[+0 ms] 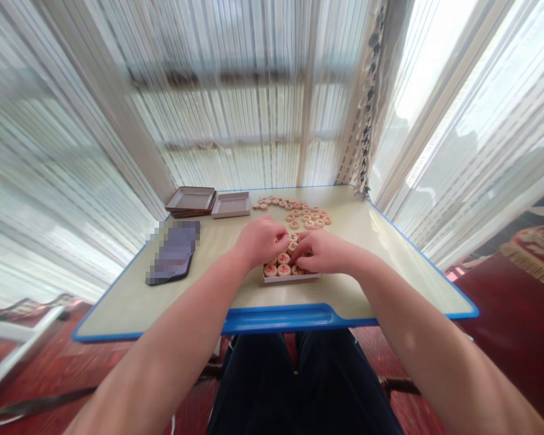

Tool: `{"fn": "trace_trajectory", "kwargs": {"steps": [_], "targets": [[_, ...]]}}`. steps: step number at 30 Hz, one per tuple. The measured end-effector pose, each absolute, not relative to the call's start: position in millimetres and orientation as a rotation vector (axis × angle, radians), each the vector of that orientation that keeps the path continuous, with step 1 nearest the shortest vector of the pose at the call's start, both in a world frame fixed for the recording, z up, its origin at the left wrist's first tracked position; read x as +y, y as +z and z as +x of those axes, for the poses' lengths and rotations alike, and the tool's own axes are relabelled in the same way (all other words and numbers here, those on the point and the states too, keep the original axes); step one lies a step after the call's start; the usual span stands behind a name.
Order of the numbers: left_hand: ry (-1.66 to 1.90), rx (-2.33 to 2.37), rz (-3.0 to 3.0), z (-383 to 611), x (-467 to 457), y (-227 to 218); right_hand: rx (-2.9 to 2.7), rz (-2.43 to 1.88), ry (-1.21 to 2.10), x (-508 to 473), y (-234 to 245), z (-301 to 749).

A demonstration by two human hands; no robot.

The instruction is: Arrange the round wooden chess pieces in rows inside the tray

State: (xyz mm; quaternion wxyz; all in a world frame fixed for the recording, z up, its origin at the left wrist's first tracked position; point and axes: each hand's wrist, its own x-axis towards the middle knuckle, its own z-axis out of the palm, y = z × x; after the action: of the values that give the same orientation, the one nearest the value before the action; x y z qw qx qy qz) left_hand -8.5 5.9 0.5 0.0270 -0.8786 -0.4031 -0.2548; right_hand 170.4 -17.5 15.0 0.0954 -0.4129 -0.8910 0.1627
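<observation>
The one view looks from the person's head, forward and down past the lap (pixel 258 386), close over the counter (pixel 222 238), left hand (pixel 262 239) and right hand (pixel 323 251) near mid-frame, curtains (pixel 236 109) across the upper part.

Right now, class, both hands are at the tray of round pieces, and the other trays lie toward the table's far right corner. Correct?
No: the other trays lie toward the far left corner of the table, per the head view. The left hand and right hand are at the tray of round pieces.
</observation>
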Motion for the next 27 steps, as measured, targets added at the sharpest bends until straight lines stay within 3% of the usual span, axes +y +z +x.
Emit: {"fn": "trace_trajectory", "kwargs": {"steps": [6,14,20,27], "targets": [[-0.900,-1.240,-2.707,-9.4,5.5,2.2,-2.465,-1.242,0.461,-20.5,26.7,180.2],[-1.420,-1.525,-2.816,0.9,-3.3,21.4,-2.053,-1.557,0.128,0.5,21.4,214.9],[-1.378,-1.471,-2.879,35.6,-13.7,36.6,-2.021,-1.649,0.250,-14.1,13.9,239.4],[-1.529,-1.292,-2.517,52.5,-36.9,12.5,-1.988,-1.700,0.166,-48.0,-22.7,251.6]]}}
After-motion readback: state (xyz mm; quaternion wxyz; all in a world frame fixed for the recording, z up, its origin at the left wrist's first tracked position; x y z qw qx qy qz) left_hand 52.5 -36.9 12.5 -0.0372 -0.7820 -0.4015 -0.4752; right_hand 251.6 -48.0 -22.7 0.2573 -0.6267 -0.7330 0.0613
